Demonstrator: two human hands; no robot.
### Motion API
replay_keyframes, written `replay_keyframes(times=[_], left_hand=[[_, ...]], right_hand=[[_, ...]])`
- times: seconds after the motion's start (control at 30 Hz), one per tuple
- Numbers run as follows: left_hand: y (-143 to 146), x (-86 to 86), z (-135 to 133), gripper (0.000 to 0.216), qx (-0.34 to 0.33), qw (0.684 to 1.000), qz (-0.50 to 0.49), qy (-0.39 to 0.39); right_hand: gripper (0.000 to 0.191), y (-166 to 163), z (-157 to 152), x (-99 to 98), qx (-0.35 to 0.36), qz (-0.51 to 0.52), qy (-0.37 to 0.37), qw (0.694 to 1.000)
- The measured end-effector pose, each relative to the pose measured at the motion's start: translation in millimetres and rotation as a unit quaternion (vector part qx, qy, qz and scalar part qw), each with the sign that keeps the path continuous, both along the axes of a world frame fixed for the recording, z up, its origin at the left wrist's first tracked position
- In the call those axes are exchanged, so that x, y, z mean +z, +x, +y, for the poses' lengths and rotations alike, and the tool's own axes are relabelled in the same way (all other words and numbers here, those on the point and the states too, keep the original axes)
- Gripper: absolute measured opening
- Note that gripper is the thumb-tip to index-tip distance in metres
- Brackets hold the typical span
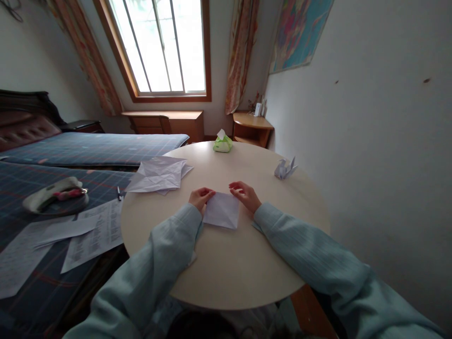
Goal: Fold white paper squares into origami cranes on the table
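Note:
A small folded square of white paper (221,212) lies on the round table (243,273) in front of me. My left hand (200,197) pinches its upper left corner between thumb and fingers. At the upper right corner is my right hand (247,196), its fingers loosely bent and slightly apart; thumb and fingertips hover over or just touch the paper's edge. Faint crease lines cross the sheet. To the left, several creased white sheets (158,174) lie in an overlapping stack. A folded paper figure (285,168) with pointed tips stands on the right side of the table.
A green tissue pack (222,142) sits at the table's far edge. Left of the table, a plaid bed (106,183) bears printed sheets (97,235), a pen (119,193) and a pale rounded item with a red strap (56,195). A white wall (370,155) rises on the right.

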State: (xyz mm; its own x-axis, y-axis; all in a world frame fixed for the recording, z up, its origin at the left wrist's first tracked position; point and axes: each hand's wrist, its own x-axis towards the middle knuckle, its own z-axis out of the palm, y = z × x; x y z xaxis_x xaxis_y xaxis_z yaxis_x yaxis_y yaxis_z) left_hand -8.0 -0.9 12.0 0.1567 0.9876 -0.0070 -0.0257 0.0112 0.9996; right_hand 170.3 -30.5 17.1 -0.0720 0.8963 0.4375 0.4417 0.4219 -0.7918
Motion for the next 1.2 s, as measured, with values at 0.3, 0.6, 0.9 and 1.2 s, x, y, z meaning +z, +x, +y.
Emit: replay_keyframes(times=[0.3, 0.6, 0.9, 1.2], left_hand=[[4, -2.7, -5, 0.047, -0.109, 0.992, -0.014, -0.058], [-4, -7.7, 4, 0.026, -0.036, 0.973, 0.207, 0.092], [-12, -11.5, 7, 0.021, 0.017, 0.875, 0.422, 0.237], [4, -17.5, -7, 0.043, -0.242, 0.78, 0.411, 0.405]], right_hand=[[0.018, -1, 6, -11.4, -0.01, -0.036, -0.018, 0.999], [0.015, 1, 9, -10.3, -0.117, -0.067, -0.004, 0.991], [0.021, 0, 1, -5.1, -0.101, -0.214, -0.069, 0.969], [0.019, -1, 0, -4.6, -0.095, -0.257, -0.071, 0.959]])
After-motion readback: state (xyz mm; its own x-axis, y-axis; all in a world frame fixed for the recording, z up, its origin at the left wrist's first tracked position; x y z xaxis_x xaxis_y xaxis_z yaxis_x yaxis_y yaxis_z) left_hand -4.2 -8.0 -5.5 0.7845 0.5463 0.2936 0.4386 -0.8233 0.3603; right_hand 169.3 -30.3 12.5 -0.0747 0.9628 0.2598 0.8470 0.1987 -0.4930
